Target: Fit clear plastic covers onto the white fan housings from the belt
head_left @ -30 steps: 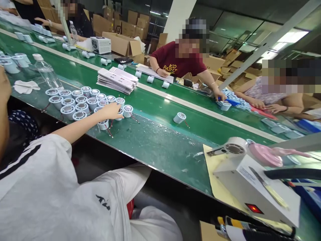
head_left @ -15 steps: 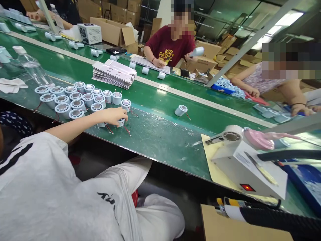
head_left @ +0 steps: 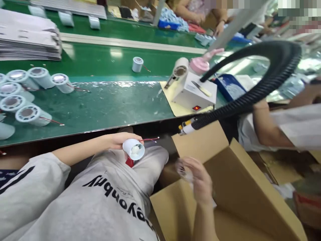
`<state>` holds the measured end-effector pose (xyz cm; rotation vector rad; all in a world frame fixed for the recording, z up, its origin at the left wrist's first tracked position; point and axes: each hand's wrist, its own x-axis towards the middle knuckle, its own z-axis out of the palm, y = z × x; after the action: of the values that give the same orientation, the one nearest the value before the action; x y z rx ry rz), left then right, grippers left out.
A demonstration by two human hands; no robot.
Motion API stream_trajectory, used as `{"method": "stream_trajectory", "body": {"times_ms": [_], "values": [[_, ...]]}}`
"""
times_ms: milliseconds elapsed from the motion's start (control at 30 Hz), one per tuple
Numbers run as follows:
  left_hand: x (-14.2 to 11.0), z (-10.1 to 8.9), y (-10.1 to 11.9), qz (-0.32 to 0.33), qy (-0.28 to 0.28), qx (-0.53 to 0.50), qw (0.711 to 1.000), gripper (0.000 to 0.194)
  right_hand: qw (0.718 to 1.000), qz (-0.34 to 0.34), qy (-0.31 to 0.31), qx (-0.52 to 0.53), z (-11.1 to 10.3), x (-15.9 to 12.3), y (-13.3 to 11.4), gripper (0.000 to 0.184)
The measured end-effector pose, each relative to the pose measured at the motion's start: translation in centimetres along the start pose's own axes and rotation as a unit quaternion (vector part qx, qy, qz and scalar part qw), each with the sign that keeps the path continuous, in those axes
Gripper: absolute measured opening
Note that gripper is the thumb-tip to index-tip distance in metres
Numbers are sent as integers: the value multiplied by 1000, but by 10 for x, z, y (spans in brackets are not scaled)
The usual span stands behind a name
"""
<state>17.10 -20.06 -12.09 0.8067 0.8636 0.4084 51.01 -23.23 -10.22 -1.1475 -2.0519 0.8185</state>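
Observation:
In my left hand (head_left: 117, 140) is a light-blue cylindrical housing (head_left: 128, 147), held above my lap. Its open end faces me, with a white rounded piece inside, and thin red and dark wires stick out to the right. My right hand (head_left: 198, 179) is closed on a small round slotted part (head_left: 182, 169), smeared by motion, over an open cardboard box (head_left: 240, 187). Several similar housings (head_left: 33, 113) with wires stand at the left of the green bench (head_left: 107, 103). One more housing (head_left: 137, 64) stands alone on the belt.
A white box-shaped machine (head_left: 193, 90) with a lit red switch sits on the bench, a knife (head_left: 202, 88) on top. A black corrugated hose (head_left: 263, 83) arches over the right side. Stacked white card (head_left: 27, 36) lies at left. A co-worker's arm (head_left: 262, 124) is at right.
My left hand has come back from the group of housings to my lap, holding one housing. My right hand has come into view with a round part. The view has swung right.

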Motion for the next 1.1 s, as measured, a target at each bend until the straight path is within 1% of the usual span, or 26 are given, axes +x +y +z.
{"method": "stream_trajectory", "body": {"times_ms": [33, 67, 100, 133, 200, 233, 267, 333, 367, 400, 500, 567, 633, 733, 800, 867, 933, 1000, 1100], "values": [[7, 6, 0, 2, -10, 68, 998, 33, 998, -34, -6, -46, 17, 3, -3, 54], [12, 11, 1, 12, -11, 141, 990, 33, 992, -71, -20, -103, 34, 8, -6, 50], [14, 15, 1, 27, -6, 209, 978, 34, 983, -88, -20, -161, 50, 15, -10, 46], [14, 19, 1, 43, 3, 263, 964, 34, 973, -92, -19, -212, 65, 21, -13, 43], [9, 23, 1, 72, 39, 322, 943, 32, 958, -82, -23, -274, 85, 32, -19, 38], [5, 24, 1, 83, 65, 349, 931, 31, 957, -75, -35, -280, 92, 35, -20, 35], [1, 25, 0, 95, 93, 388, 912, 30, 958, -68, -54, -273, 96, 36, -21, 32], [-5, 25, -3, 113, 138, 470, 864, 32, 963, -55, -85, -251, 102, 36, -21, 27], [-7, 25, -5, 119, 153, 500, 844, 33, 963, -49, -89, -250, 104, 36, -21, 27], [-8, 23, -7, 124, 163, 516, 832, 33, 962, -45, -83, -257, 106, 36, -21, 30], [-5, 16, -12, 146, 193, 500, 831, 33, 951, -49, -35, -305, 112, 36, -21, 41], [0, 10, -16, 168, 197, 479, 839, 31, 947, -53, -18, -317, 117, 38, -18, 41], [6, 6, -20, 185, 186, 460, 848, 28, 954, -50, -35, -293, 120, 41, -12, 37], [12, 1, -29, 188, 178, 453, 853, 24, 970, -49, -73, -228, 120, 43, -1, 23], [13, -1, -33, 184, 188, 452, 852, 24, 974, -56, -55, -214, 117, 41, 2, 21], [13, -2, -35, 183, 200, 448, 852, 25, 972, -60, -15, -228, 114, 38, 2, 28], [13, -3, -35, 185, 203, 442, 854, 25, 969, -53, -1, -242, 114, 36, 0, 36], [15, -3, -33, 202, 187, 435, 857, 23, 972, -38, -21, -232, 116, 35, -1, 35], [17, -2, -33, 242, 174, 413, 861, 21, 987, -3, -57, -148, 120, 37, -2, 17]]}}
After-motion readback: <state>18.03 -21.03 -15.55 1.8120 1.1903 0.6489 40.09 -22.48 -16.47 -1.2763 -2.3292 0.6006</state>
